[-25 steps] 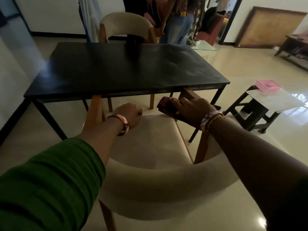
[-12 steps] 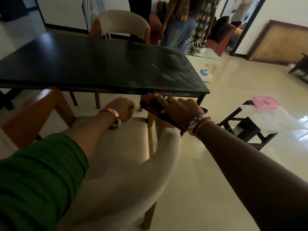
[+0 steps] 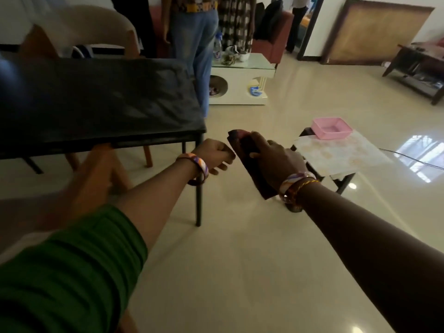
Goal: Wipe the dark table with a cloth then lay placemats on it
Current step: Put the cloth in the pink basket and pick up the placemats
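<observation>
The dark table [image 3: 101, 99] stands at the left, its right corner near my hands. My right hand [image 3: 276, 159] grips a dark reddish folded cloth [image 3: 242, 143] in the air, right of the table's corner. My left hand [image 3: 213, 152] is curled into a loose fist beside the cloth and holds nothing that I can see. A pale patterned sheet [image 3: 341, 155], maybe a placemat, lies on a small dark stool at the right.
A pink tray [image 3: 331, 128] sits on the stool's far edge. A cream chair [image 3: 96, 171] is tucked at the table's near side, another [image 3: 96, 30] at the far side. People stand behind the table by a white low table [image 3: 240, 80]. Shiny tiled floor spreads ahead.
My view has swung right, away from the near chair. Both hands have moved right past the table's corner, with the cloth still in my right hand.
</observation>
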Tool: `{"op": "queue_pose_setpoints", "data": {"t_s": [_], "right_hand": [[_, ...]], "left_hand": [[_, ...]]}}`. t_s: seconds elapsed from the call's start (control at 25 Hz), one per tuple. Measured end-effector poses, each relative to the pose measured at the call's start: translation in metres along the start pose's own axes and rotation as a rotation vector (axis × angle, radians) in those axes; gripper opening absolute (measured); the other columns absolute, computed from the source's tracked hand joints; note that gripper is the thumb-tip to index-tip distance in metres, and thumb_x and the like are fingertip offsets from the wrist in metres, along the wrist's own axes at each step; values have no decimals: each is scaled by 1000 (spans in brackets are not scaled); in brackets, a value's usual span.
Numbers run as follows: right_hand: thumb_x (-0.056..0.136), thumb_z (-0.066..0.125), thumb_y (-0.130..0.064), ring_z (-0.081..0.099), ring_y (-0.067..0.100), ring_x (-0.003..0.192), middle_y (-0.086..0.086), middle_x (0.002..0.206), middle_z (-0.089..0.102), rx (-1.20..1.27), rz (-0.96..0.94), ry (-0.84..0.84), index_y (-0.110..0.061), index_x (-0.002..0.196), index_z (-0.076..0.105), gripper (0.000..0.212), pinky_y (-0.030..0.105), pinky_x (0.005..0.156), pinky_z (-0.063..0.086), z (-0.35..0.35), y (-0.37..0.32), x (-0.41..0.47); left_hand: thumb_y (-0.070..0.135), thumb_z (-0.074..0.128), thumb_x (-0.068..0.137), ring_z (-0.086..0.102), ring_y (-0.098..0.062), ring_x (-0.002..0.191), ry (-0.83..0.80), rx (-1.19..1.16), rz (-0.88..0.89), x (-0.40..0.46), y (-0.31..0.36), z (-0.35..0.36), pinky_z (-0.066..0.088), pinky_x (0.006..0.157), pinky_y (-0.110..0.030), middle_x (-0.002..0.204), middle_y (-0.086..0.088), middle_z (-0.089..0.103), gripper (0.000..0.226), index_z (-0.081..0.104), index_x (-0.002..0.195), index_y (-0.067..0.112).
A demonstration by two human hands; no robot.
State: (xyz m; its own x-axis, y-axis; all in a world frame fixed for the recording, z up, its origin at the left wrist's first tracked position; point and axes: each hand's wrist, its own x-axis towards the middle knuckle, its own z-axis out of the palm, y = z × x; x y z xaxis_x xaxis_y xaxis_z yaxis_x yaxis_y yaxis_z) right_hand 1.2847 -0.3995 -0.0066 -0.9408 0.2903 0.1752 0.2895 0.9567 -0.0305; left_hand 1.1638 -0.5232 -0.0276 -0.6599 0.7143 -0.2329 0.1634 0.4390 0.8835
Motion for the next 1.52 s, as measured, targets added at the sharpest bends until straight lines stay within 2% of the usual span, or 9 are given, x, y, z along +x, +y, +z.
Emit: {"op": "queue_pose_setpoints", "data": {"t_s": [0.16, 0.36, 0.6, 0.76, 0.88, 1.04, 1.16, 1.32, 1.52], "right_hand": [[100, 39, -25, 52, 22, 80, 11, 108, 60, 427, 239, -62, -18, 136, 38, 37, 27, 65, 40, -2, 138, 23], [99, 42, -19, 56, 31, 110, 14, 119, 58, 721, 438, -77, -11, 130, 46, 32, 32, 86, 40, 23, 264, 68], [100, 42, -28, 53, 31, 116, 16, 131, 53, 927, 544, -189, -10, 140, 36, 44, 40, 97, 43, 75, 403, 167], [91, 60, -31, 52, 27, 116, 4, 133, 47, 1155, 666, -333, -18, 150, 13, 76, 41, 83, 51, 96, 515, 240], [81, 70, -14, 60, 3, 90, -8, 107, 59, 1267, 685, -358, -17, 129, 48, 53, 15, 63, 48, 103, 599, 282], [66, 77, -21, 66, 20, 86, 7, 93, 71, 1280, 778, -334, -13, 92, 70, 29, 30, 74, 54, 137, 694, 328], [78, 72, -18, 66, 24, 78, 11, 92, 69, 1347, 931, -307, -10, 98, 67, 22, 32, 63, 60, 184, 749, 358], [88, 64, -17, 64, 22, 66, 8, 83, 65, 1402, 1040, -437, -9, 96, 62, 12, 27, 44, 55, 242, 797, 402], [86, 61, 1, 62, 33, 96, 17, 107, 64, 1236, 941, -558, 0, 117, 58, 32, 43, 87, 53, 301, 831, 438]], "left_hand": [[21, 54, 92, 61, -22, 84, -119, -386, -241, 84, 65, 111, 49, 76, -35, 97, -11, 64, 25, 58, 110, 4], [30, 57, 90, 63, -22, 86, -123, -675, -276, 184, 128, 190, 52, 71, -32, 93, -8, 67, 24, 63, 101, 9], [15, 54, 89, 57, -24, 82, -108, -578, -286, 356, 168, 247, 47, 79, -36, 85, -7, 61, 8, 61, 86, 13], [4, 45, 89, 50, -24, 68, -153, -424, -252, 491, 204, 272, 43, 71, -31, 75, -12, 55, 19, 55, 73, 9], [8, 48, 89, 53, -26, 73, -351, -247, -255, 573, 230, 292, 43, 80, -36, 82, -14, 59, 13, 60, 82, 8], [32, 57, 89, 65, -23, 72, -454, -341, -399, 658, 234, 319, 54, 77, -35, 83, -8, 69, 23, 64, 95, 11], [19, 63, 86, 66, -16, 70, -316, -458, -402, 702, 206, 346, 55, 71, -33, 78, 0, 69, 5, 63, 91, 17], [-7, 53, 86, 60, -19, 74, 70, -804, -427, 749, 176, 388, 51, 67, -30, 89, -5, 61, 29, 55, 105, 14], [-18, 47, 86, 55, -25, 97, 372, -638, -477, 788, 153, 426, 50, 75, -31, 111, -16, 56, 45, 43, 128, -4]]}}
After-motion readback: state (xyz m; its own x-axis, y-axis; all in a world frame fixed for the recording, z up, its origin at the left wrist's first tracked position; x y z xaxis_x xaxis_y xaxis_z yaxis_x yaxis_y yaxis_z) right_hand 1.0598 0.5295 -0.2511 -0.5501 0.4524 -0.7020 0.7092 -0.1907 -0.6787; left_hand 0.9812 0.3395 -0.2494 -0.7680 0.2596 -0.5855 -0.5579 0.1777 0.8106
